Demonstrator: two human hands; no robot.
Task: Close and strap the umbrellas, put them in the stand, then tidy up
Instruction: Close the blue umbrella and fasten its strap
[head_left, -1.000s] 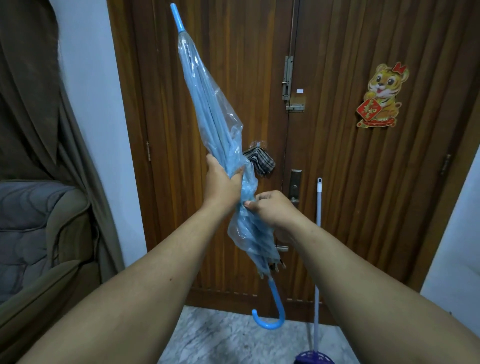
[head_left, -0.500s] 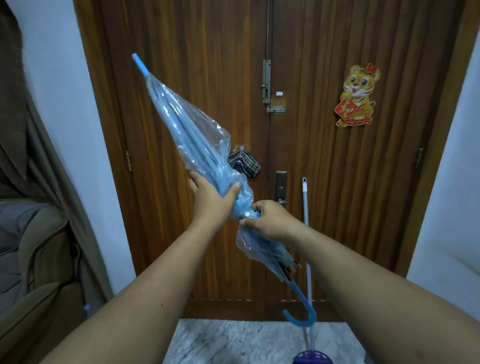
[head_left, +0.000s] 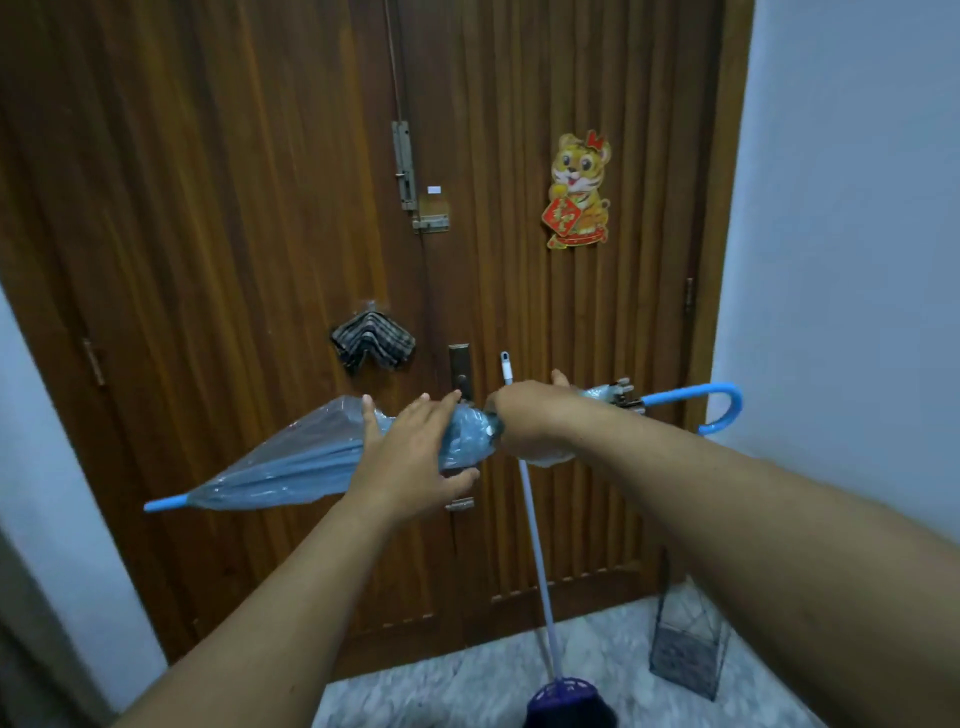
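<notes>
We held the clear blue umbrella (head_left: 311, 462) roughly level in front of the wooden door (head_left: 234, 208), its tip to our left and its hooked handle (head_left: 719, 405) to our right. Our right hand (head_left: 524, 421) was wrapped round the bundled canopy near the handle end, its grip closed on the plastic. Our left hand (head_left: 410, 457) lay against the canopy at mid-length with fingers fairly straight and thumb beneath, more a cupping touch than a clamp. We judged the umbrella light, stiff along its shaft, but with a soft, slick plastic skin that would slide and balloon under a loose hold. The firm places to take it looked to be the gathered waist, where a small snap-like fastener (head_left: 489, 430) seemed to sit, and the curved handle. Whether the strap was fastened we could not tell. A wire-mesh stand (head_left: 685, 644) stood on the marble floor (head_left: 441, 686) low at our right, beside a broom (head_left: 540, 571) leaning on the door. For the drop into it, we reckoned the handle the safer hold.
</notes>
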